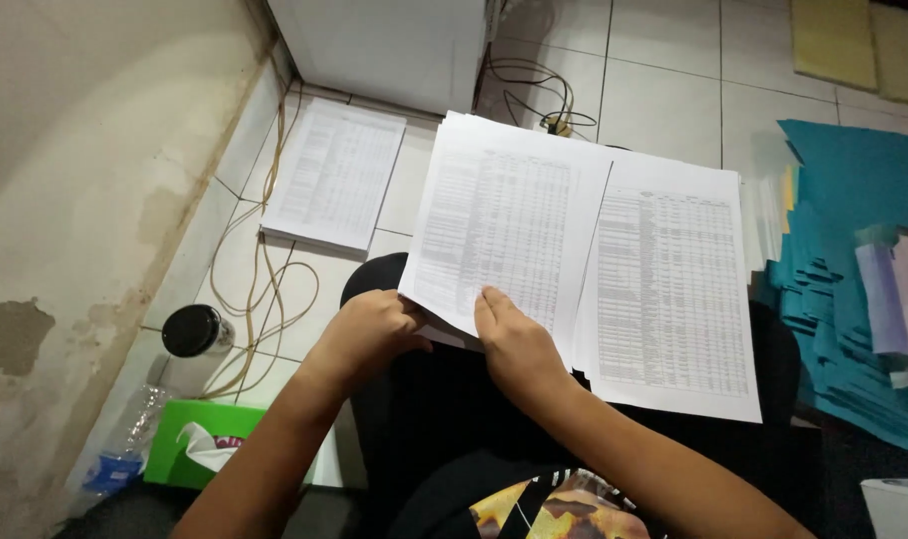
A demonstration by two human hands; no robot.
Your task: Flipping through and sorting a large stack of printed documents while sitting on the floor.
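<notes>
One view only, from the camera on my head. It looks steeply down and a little forward over my lap, close enough that my forearms enter from the bottom edge. Wall (74, 200) runs along the left, tiled floor (663, 90) fills the top, teal folder stack (853, 289) cuts off at the right edge.
</notes>
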